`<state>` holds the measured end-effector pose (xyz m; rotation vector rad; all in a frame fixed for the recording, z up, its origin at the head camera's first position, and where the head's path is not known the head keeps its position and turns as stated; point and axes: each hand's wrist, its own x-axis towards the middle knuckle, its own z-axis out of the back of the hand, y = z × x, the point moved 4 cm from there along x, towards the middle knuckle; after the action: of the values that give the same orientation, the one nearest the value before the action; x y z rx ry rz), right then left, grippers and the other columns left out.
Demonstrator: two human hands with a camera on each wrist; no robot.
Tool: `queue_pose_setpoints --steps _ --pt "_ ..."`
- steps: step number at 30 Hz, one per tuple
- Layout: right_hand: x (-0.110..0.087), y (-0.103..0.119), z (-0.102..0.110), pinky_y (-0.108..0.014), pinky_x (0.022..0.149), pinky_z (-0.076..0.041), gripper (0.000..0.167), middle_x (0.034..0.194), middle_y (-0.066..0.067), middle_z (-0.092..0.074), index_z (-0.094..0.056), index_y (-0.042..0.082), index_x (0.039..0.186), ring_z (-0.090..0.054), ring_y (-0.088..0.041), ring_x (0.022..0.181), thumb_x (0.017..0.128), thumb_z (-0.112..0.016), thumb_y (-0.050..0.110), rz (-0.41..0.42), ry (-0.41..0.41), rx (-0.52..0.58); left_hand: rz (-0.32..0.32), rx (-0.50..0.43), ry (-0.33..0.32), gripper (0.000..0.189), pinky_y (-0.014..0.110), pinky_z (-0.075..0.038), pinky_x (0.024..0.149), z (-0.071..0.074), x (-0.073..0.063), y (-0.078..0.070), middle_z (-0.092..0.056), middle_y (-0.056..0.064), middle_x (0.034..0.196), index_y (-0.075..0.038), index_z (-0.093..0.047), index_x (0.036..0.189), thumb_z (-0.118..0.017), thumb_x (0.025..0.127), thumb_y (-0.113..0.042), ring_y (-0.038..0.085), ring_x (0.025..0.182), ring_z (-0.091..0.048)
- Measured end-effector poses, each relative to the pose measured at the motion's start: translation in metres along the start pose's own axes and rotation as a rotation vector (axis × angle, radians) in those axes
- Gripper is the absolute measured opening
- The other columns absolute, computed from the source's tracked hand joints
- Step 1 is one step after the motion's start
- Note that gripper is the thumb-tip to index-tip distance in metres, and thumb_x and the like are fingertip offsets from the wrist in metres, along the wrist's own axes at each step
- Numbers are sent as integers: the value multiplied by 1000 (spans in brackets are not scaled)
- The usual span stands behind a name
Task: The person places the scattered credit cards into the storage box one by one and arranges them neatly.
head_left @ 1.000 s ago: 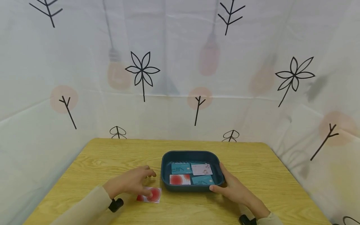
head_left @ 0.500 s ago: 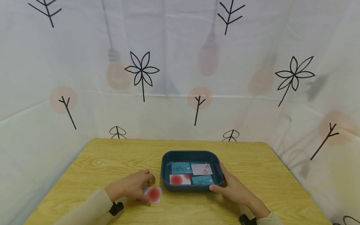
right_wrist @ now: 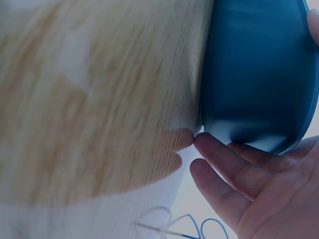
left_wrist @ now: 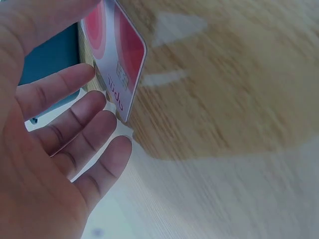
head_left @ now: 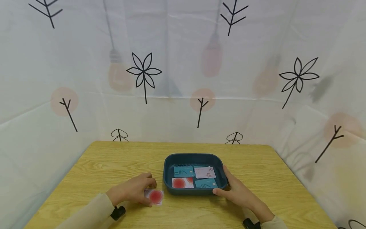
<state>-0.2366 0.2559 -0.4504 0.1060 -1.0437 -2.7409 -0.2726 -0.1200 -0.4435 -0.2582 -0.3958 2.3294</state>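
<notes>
My left hand (head_left: pixel 130 190) pinches a white bank card (head_left: pixel 156 197) with red circles, thumb at its near edge and fingers at its far edge. In the left wrist view the card (left_wrist: pixel 117 59) shows its chip and stands tilted to the tabletop, with the other fingers spread below it. Right of it sits a dark blue rectangular tray (head_left: pixel 197 191). My right hand (head_left: pixel 240 193) holds its near right corner, thumb at the front rim and fingers along the right wall (right_wrist: pixel 259 74). Inside lie several cards: teal ones (head_left: pixel 183 171), a pale pink one (head_left: pixel 205 172) and a red-circled one (head_left: pixel 183 183).
Everything stands on a wooden table (head_left: pixel 128 156) with light grain. Behind and beside it hangs a white cloth (head_left: pixel 171 117) printed with plants and lamps. A black strap with a small device (head_left: pixel 118 213) is on the left wrist.
The left thumb and fingers have closed on the bank card's edges, and the card has shifted very slightly away from me. The right hand and the tray have stayed put.
</notes>
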Motion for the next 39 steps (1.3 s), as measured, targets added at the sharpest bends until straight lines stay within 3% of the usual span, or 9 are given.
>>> queue_pose_setpoints --steps 8,25,32,39 --pt "0 0 1 -59 105 -26 112 156 -20 -15 -1 7 154 -23 -39 139 80 -67 58 -6 -5 8 -24 11 -45 44 25 -43 73 3 0 2 -49 -9 95 -17 -64 103 -81 71 -42 7 85 -43" --pt "-1 1 0 -58 106 -26 112 156 -20 -15 -1 7 153 -23 -39 140 80 -67 59 -14 -2 5 35 31 -37 41 28 -45 74 9 2 7 -50 -7 93 -14 -62 96 -85 67 -32 8 83 -46" --pt "-1 1 0 -58 105 -27 111 155 -21 -16 -1 6 153 -24 -40 139 81 -67 57 -1 -1 8 68 -9 -17 41 27 -42 72 9 5 7 -47 -6 90 -13 -59 93 -86 67 -29 9 81 -43" --pt "-1 3 1 -59 105 -26 111 155 -22 -15 -1 5 153 -23 -41 139 81 -67 58 -1 0 4 56 -33 -26 44 26 -39 70 9 4 7 -46 -5 88 -15 -53 91 -87 66 -27 11 81 -41"
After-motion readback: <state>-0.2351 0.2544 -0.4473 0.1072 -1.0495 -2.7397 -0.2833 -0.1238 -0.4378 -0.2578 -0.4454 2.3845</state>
